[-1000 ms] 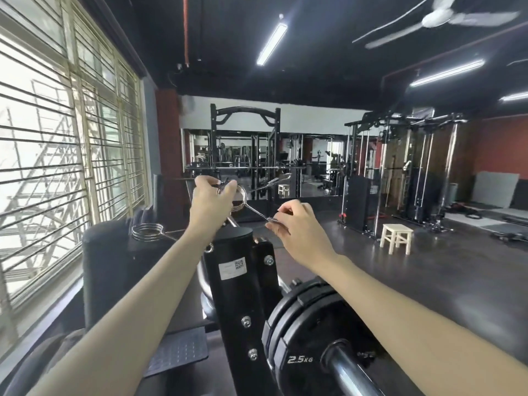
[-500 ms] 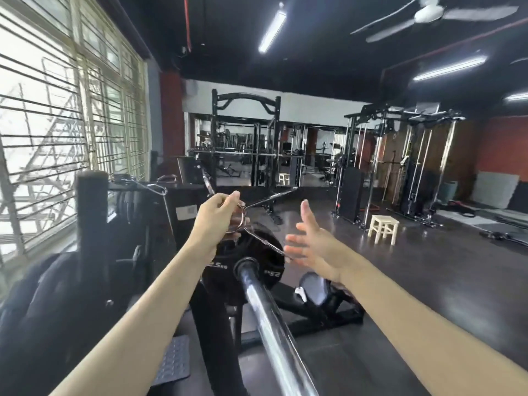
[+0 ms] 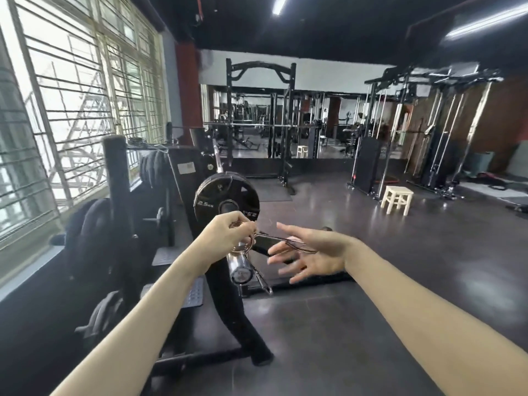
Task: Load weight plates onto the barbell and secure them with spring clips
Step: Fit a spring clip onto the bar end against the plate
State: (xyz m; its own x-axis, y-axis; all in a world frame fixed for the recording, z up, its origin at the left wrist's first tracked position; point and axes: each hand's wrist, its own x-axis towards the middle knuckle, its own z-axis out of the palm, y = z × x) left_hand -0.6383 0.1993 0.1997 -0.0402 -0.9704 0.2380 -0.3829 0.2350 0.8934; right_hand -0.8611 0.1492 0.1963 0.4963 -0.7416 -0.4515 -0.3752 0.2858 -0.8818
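Left hand [image 3: 225,234] grip pinched on spring clip [image 3: 251,242] at near barbell [image 3: 239,265] end, right hand [image 3: 311,252] open, fingers spread, 2.5 kg plate [image 3: 210,200] loaded beyond.

The barbell sleeve [image 3: 239,264] ends toward the camera with open air before its tip. The spring clip [image 3: 251,241] hangs at that tip. Right of it, bare floor [image 3: 371,252] lies open. Left, a black upright [image 3: 115,195] and stored plates [image 3: 154,170] crowd close.
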